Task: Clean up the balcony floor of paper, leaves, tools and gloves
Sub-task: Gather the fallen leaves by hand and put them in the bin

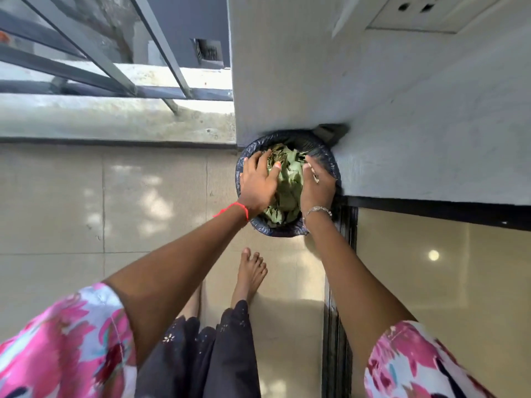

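Note:
A round bin lined with a dark plastic bag [327, 156] stands on the balcony floor in the corner against the wall. It is full of green leaves [288, 179]. My left hand [258, 182] lies flat on the left side of the leaf pile, fingers spread and fairly straight. On the right side my right hand [316, 185] presses against the leaves, its fingers pointing down into the bin. Both hands sandwich the pile between them.
A grey wall [373, 96] rises right behind the bin. A metal railing [115, 70] on a concrete kerb runs along the far left. A sliding-door track [336, 311] and glossy indoor floor lie to the right. My bare foot [251, 271] stands on the tiles just before the bin.

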A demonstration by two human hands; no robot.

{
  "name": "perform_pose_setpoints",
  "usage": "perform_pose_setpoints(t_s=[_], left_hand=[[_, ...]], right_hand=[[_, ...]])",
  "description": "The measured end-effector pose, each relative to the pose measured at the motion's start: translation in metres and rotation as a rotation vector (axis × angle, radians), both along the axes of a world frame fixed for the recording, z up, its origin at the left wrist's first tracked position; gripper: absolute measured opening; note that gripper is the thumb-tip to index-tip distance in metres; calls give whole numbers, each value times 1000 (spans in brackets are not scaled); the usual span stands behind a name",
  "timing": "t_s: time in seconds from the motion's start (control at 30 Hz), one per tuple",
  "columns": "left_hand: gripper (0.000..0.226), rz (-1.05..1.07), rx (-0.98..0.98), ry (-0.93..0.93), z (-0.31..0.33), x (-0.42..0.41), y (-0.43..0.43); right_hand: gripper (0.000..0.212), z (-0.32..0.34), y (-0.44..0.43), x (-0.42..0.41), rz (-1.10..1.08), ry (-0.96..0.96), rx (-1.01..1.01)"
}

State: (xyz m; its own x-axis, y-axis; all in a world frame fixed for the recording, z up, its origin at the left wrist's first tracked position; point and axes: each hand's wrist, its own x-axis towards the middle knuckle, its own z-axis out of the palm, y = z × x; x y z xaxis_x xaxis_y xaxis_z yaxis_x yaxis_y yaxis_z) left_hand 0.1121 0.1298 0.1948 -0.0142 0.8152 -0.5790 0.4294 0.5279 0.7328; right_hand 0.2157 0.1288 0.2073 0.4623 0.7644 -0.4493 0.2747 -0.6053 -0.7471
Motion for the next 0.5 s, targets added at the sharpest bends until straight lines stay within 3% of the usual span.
perform_pose_setpoints(t_s=[0.07,0.17,0.3,0.5], left_hand=[[48,-78,75,43,9,-11,-6],[52,-231,193,144,33,-33,-16],[52,-377,207,334,77,-71,-38],[58,-231,166,487,160,-154,-107]], right_hand=[[29,6,-4,-5,129,-91,-18],[32,29,-13,-22,494,-232,-40],[36,68,-23,-60,957,-382,-32],[55,155,-54,-141,1457,-564,-35]])
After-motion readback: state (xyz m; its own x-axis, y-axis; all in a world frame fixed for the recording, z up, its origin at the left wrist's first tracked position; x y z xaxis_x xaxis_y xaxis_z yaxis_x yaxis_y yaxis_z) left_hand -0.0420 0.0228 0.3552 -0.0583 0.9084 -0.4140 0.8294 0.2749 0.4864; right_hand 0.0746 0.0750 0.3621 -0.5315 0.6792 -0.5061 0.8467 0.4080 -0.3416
